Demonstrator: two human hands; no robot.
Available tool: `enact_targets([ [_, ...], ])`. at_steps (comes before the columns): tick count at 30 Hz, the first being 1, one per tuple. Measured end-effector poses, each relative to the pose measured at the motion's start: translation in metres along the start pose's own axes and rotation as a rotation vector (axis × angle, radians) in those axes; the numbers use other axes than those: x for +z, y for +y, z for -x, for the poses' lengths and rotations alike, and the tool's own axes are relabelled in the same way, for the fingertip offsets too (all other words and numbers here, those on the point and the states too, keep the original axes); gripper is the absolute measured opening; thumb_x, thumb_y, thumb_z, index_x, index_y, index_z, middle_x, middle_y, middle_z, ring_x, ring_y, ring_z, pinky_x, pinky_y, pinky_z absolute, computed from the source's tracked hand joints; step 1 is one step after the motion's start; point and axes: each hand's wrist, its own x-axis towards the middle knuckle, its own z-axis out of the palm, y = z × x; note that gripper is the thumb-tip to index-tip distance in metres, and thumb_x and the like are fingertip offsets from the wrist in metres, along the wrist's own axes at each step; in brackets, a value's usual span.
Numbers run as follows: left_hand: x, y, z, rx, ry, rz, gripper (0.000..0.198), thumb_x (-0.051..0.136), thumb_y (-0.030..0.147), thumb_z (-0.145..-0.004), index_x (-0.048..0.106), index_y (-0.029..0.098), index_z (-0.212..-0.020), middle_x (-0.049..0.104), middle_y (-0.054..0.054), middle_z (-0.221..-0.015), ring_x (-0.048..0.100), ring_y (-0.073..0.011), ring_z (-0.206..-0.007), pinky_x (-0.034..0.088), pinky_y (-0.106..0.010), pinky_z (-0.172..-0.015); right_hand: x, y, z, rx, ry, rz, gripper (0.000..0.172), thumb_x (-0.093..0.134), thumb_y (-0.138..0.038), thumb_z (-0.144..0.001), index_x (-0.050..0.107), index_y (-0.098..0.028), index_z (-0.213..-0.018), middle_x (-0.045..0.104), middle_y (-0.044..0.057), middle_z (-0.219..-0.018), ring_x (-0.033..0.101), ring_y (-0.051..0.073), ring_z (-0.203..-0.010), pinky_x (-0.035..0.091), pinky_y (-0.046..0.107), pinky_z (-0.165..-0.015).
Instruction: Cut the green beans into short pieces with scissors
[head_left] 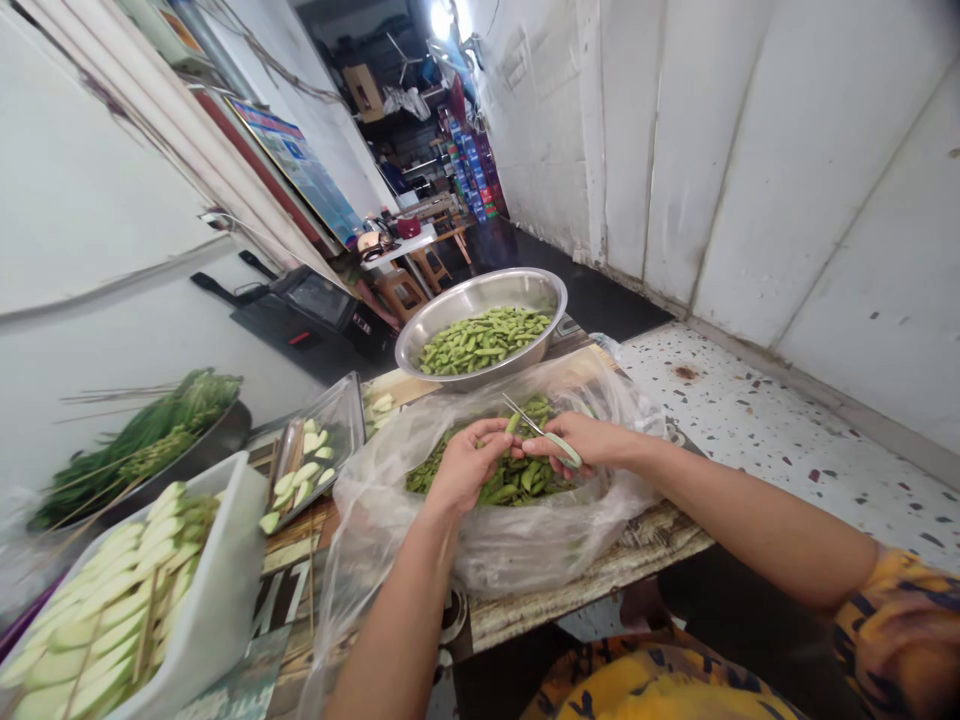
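Note:
My right hand (566,443) grips a pair of scissors (553,440) with pale green handles; the slim blades are parted and point up and to the left. Close beside the blades, my left hand (477,452) pinches a green edamame pod (513,425) between thumb and fingers. Both hands hover over an open clear plastic bag (427,540) lying on the table. Inside it is a heap of green edamame pods (525,482), partly hidden by my hands. Behind the bag stands a wide steel bowl (555,290) with many more pods (484,340).
To the left, a white tub (232,560) holds skewered pale green slices. A metal tray (352,400) with more slices lies beside it. Farther left sits a dark bowl (225,430) of leafy greens. The wooden table's edge (585,590) runs in front of me.

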Motion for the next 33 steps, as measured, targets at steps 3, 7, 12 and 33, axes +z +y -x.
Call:
enact_targets([
  [3, -0.004, 0.001, -0.001, -0.031, -0.013, -0.038, 0.04, 0.076, 0.029, -0.06, 0.061, 0.011, -0.093, 0.064, -0.003, -0.064, 0.04, -0.0019, -0.037, 0.013, -0.015, -0.034, 0.0, 0.001, 0.0, -0.017, 0.003, 0.002, 0.052, 0.061, -0.065, -0.071, 0.055, -0.013, -0.063, 0.052, -0.002, -0.047, 0.046, 0.008, -0.036, 0.032, 0.017, -0.032],
  [7, -0.015, 0.007, -0.002, -0.006, -0.022, 0.021, 0.032, 0.072, 0.021, -0.056, 0.058, 0.014, -0.085, 0.064, -0.006, -0.079, 0.058, -0.0101, -0.061, 0.015, -0.014, -0.035, -0.003, 0.001, 0.0, -0.025, 0.03, 0.01, 0.049, 0.067, -0.06, -0.067, 0.054, -0.014, -0.059, 0.051, -0.003, -0.043, 0.045, 0.007, -0.035, 0.034, 0.017, -0.035],
  [12, -0.035, 0.007, -0.007, 0.195, 0.18, -0.305, 0.009, 0.064, 0.02, -0.061, 0.058, 0.018, -0.066, 0.047, 0.004, -0.052, 0.04, -0.0078, -0.046, 0.021, -0.017, -0.04, -0.006, 0.0, -0.001, -0.012, 0.012, 0.013, 0.05, 0.069, -0.059, -0.065, 0.051, -0.014, -0.054, 0.052, -0.002, -0.042, 0.048, 0.008, -0.036, 0.033, 0.018, -0.036],
  [33, -0.035, -0.009, -0.022, 0.401, 0.237, -0.666, 0.012, 0.061, 0.028, -0.074, 0.061, 0.017, -0.08, 0.06, -0.002, -0.072, 0.047, -0.0121, -0.059, 0.036, -0.023, -0.056, -0.006, 0.001, -0.001, -0.014, -0.02, 0.074, 0.05, 0.066, -0.06, -0.068, 0.051, -0.015, -0.055, 0.054, -0.002, -0.045, 0.046, 0.008, -0.035, 0.032, 0.019, -0.036],
])
